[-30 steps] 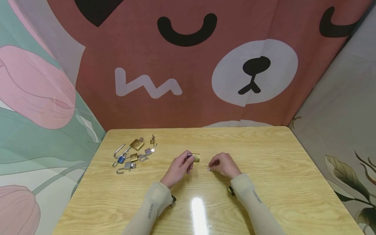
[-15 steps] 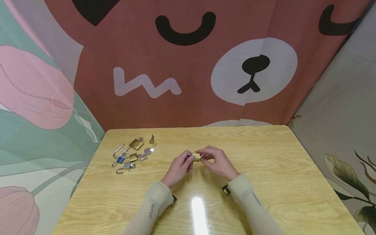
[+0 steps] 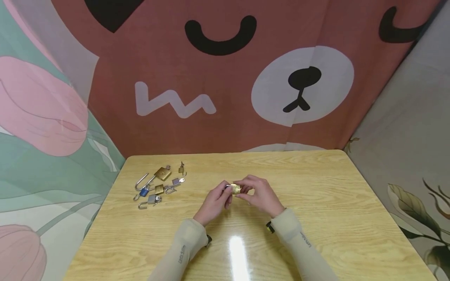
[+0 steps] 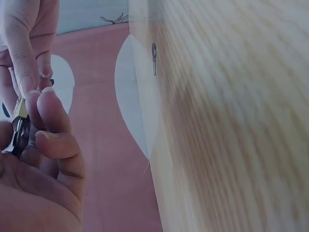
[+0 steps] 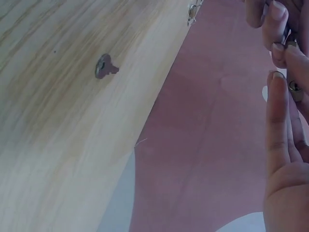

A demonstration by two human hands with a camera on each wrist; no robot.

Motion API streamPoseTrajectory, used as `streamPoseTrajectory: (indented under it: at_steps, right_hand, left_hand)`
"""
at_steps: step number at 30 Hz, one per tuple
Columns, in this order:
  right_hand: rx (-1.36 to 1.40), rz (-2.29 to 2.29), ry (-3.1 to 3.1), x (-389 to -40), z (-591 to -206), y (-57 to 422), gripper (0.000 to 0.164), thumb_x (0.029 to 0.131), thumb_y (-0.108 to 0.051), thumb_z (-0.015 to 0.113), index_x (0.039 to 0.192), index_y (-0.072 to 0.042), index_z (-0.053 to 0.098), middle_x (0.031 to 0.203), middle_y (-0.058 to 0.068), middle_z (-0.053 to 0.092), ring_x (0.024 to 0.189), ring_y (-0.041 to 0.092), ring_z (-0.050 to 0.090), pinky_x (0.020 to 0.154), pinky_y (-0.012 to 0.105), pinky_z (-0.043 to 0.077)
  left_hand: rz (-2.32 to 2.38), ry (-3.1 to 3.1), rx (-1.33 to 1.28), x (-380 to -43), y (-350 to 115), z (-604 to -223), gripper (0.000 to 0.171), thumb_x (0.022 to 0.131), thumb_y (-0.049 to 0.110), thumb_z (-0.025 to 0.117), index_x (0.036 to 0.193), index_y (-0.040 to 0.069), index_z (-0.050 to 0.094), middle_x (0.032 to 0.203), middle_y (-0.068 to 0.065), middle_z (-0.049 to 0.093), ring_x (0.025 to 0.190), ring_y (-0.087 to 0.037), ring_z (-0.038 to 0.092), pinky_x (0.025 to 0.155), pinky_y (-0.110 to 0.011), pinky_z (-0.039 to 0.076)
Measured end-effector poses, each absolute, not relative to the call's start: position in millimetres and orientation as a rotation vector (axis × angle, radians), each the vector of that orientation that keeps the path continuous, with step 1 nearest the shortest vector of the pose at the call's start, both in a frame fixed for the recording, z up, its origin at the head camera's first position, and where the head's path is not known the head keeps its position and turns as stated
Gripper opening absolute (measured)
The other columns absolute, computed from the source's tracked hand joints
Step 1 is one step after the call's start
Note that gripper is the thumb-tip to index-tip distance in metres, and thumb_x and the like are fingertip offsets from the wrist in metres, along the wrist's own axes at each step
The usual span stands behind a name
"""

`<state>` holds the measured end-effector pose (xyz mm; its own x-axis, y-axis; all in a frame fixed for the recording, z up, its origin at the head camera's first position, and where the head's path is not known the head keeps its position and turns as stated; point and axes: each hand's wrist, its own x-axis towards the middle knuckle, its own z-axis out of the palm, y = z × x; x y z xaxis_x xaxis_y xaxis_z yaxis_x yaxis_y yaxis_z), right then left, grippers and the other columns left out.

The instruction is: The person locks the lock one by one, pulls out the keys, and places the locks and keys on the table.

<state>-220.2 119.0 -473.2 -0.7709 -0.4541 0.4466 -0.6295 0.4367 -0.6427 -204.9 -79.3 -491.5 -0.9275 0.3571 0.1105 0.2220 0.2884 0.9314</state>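
- Gripping the gold lock [image 3: 236,189], raised off the table [image 3: 316,195], by its shackle end in the left hand [image 3: 216,196], hiding part of the shackle.
- Pinching the keyhole end of the gold lock between thumb and fingers of the right hand [image 3: 261,194].
- Showing a key [image 5: 101,67] on the table, lower than the gold lock and apart from it.
- Grouping, well left of the gold lock, a big lock [image 3: 162,174], square lock [image 3: 159,189], blue lock [image 3: 143,192], grey lock [image 3: 152,199], purple lock [image 3: 175,182] and tiny lock [image 3: 181,170].
- Hanging a red cloth [image 3: 175,134] beyond the gold lock.
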Motion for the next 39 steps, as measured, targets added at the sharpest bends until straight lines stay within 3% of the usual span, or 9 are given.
streamPoseTrajectory:
  at_steps: [4, 7, 10, 16, 23, 31, 39]
  right_hand:
    - [0.959, 1.234, -2.491, -221.5, -476.4, 121.0, 0.038, 0.080, -0.010, 0.080, 0.116, -0.009, 0.071, 0.092, 0.004, 0.069, 0.074, 0.006, 0.064, 0.065, 0.033, 0.062]
    - [0.956, 1.234, -2.527, -223.1, -480.3, 123.0, 0.036, 0.081, -0.012, 0.079, 0.116, -0.008, 0.071, 0.094, 0.004, 0.069, 0.075, 0.006, 0.064, 0.066, 0.035, 0.062]
    - [0.952, 1.205, -2.576, -223.8, -483.4, 124.7, 0.035, 0.082, -0.011, 0.078, 0.116, -0.005, 0.071, 0.095, 0.005, 0.070, 0.075, 0.007, 0.064, 0.067, 0.038, 0.062]
    - [0.942, 1.056, -2.696, -223.1, -487.7, 123.9, 0.033, 0.084, -0.014, 0.077, 0.115, -0.008, 0.071, 0.094, 0.001, 0.070, 0.075, 0.006, 0.062, 0.066, 0.031, 0.061]
    - [0.950, 0.921, -2.812, -225.2, -497.9, 120.9, 0.028, 0.082, -0.014, 0.079, 0.109, -0.013, 0.073, 0.095, -0.002, 0.072, 0.079, 0.005, 0.062, 0.070, 0.025, 0.059]
    - [0.960, 0.866, -2.845, -226.0, -504.1, 119.4, 0.020, 0.081, -0.017, 0.080, 0.099, -0.014, 0.074, 0.091, -0.005, 0.073, 0.080, 0.009, 0.065, 0.072, 0.030, 0.059]
    - [0.929, 0.749, -2.865, -226.5, -507.2, 118.8, 0.019, 0.077, -0.018, 0.083, 0.094, -0.014, 0.075, 0.083, -0.005, 0.070, 0.073, 0.009, 0.059, 0.065, 0.027, 0.054]
  left_hand:
    - [1.654, 2.492, 0.513, -204.6, -83.1, -492.6, 0.034, 0.107, 0.040, 0.032, 0.102, 0.015, 0.055, 0.081, -0.011, 0.060, 0.061, -0.024, 0.058, 0.053, -0.027, 0.048]
    - [1.611, 2.537, 0.493, -204.7, -87.0, -493.3, 0.023, 0.107, 0.035, 0.036, 0.110, 0.022, 0.055, 0.086, -0.012, 0.062, 0.065, -0.031, 0.060, 0.052, -0.026, 0.048]
    - [1.555, 2.574, 0.479, -204.3, -90.0, -493.7, 0.018, 0.106, 0.028, 0.043, 0.116, 0.021, 0.056, 0.089, -0.010, 0.062, 0.068, -0.034, 0.062, 0.051, -0.025, 0.048]
    - [1.420, 2.611, 0.475, -203.3, -91.8, -496.9, 0.020, 0.103, 0.018, 0.050, 0.122, 0.016, 0.056, 0.095, -0.004, 0.062, 0.071, -0.025, 0.062, 0.055, -0.025, 0.050]
    - [1.235, 2.657, 0.528, -202.2, -93.0, -506.8, 0.023, 0.101, 0.020, 0.055, 0.123, 0.015, 0.053, 0.095, -0.001, 0.064, 0.074, -0.009, 0.057, 0.062, -0.025, 0.052]
    - [1.130, 2.621, 0.617, -201.1, -90.6, -507.7, 0.023, 0.102, 0.018, 0.052, 0.123, 0.009, 0.052, 0.095, -0.006, 0.066, 0.076, -0.010, 0.057, 0.068, -0.028, 0.052]
    - [1.060, 2.616, 0.662, -196.3, -85.3, -505.9, 0.026, 0.102, 0.012, 0.050, 0.125, 0.001, 0.051, 0.090, -0.002, 0.060, 0.076, -0.010, 0.053, 0.069, -0.026, 0.050]
